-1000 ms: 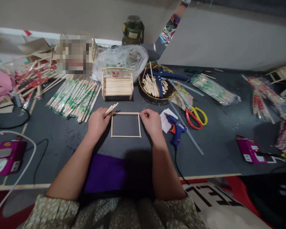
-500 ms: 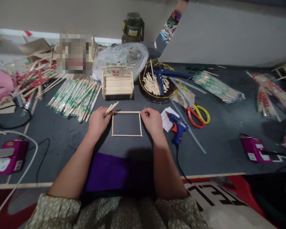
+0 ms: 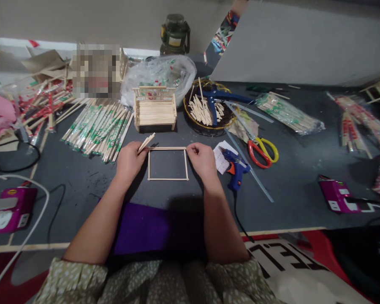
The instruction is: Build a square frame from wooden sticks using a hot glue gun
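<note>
Frame [image 3: 168,179] lay flat on the desk [image 3: 291,181], back from the near edge, its near side roughly parallel to that edge. Your left hand [image 3: 129,162] was closed round a few loose sticks [image 3: 146,142], ends poking out past the thumb, fingers at the frame's far left corner; probably kept there to save laying them down. Your right hand [image 3: 202,159] pinched the far right corner, finger and thumb together. Holding both corners likely steadied the far side, which looked doubled.

Glue gun [image 3: 238,173] lay just right of your right hand, nozzle over paper [image 3: 221,158], presumably to catch drips, handle toward the near edge for easy reach. Scissors [image 3: 251,148] lay beyond it, toward the right edge. Basket [image 3: 205,126] and bench [image 3: 155,114] stood nearer the far edge, likely to leave your arms room.
</note>
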`<state>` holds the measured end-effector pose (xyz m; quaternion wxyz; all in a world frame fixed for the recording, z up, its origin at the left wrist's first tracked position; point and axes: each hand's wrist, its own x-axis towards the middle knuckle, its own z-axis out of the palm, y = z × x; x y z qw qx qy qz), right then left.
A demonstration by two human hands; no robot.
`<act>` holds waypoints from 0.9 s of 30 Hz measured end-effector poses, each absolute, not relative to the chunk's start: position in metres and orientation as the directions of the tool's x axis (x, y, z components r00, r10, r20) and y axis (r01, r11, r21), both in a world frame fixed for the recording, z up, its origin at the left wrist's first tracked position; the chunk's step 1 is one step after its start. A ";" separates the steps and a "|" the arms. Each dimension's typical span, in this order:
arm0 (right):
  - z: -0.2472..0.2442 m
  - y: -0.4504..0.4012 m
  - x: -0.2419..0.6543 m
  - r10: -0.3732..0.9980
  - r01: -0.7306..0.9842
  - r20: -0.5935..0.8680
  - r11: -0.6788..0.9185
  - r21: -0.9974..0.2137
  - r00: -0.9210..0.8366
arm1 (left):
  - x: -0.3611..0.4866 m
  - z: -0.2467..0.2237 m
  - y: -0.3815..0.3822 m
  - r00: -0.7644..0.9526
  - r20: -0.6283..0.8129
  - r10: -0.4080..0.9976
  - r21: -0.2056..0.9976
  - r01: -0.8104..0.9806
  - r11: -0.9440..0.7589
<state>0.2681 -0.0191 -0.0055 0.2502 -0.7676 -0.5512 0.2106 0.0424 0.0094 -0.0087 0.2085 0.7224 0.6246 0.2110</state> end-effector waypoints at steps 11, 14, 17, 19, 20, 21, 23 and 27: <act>-0.004 -0.019 0.269 0.954 0.735 -0.068 -0.270 -0.622 0.293 | 0.044 -0.004 0.009 0.107 -0.002 0.994 0.545 0.834 -0.089; -0.006 -0.019 0.270 0.954 0.733 -0.055 -0.262 -0.627 0.294 | 0.044 -0.005 0.009 0.116 0.011 0.993 0.544 0.833 -0.103; -0.007 -0.019 0.269 0.954 0.727 -0.047 -0.258 -0.637 0.298 | 0.044 -0.007 0.008 0.115 0.019 0.993 0.545 0.832 -0.106; -0.007 -0.019 0.269 0.953 0.726 -0.044 -0.258 -0.638 0.301 | 0.044 -0.007 0.008 0.112 0.018 0.994 0.547 0.831 -0.103; -0.007 -0.019 0.269 0.953 0.726 -0.040 -0.257 -0.638 0.301 | 0.044 -0.007 0.008 0.112 0.017 0.994 0.549 0.829 -0.103; -0.006 -0.019 0.269 0.953 0.725 -0.037 -0.255 -0.639 0.302 | 0.044 -0.008 0.008 0.112 0.017 0.994 0.552 0.828 -0.103; -0.006 -0.019 0.269 0.955 0.724 -0.035 -0.248 -0.643 0.296 | 0.044 -0.008 0.008 0.111 0.020 0.994 0.558 0.823 -0.103; -0.006 -0.019 0.270 0.956 0.727 -0.040 -0.249 -0.640 0.292 | 0.044 -0.009 0.008 0.112 0.028 0.993 0.563 0.820 -0.108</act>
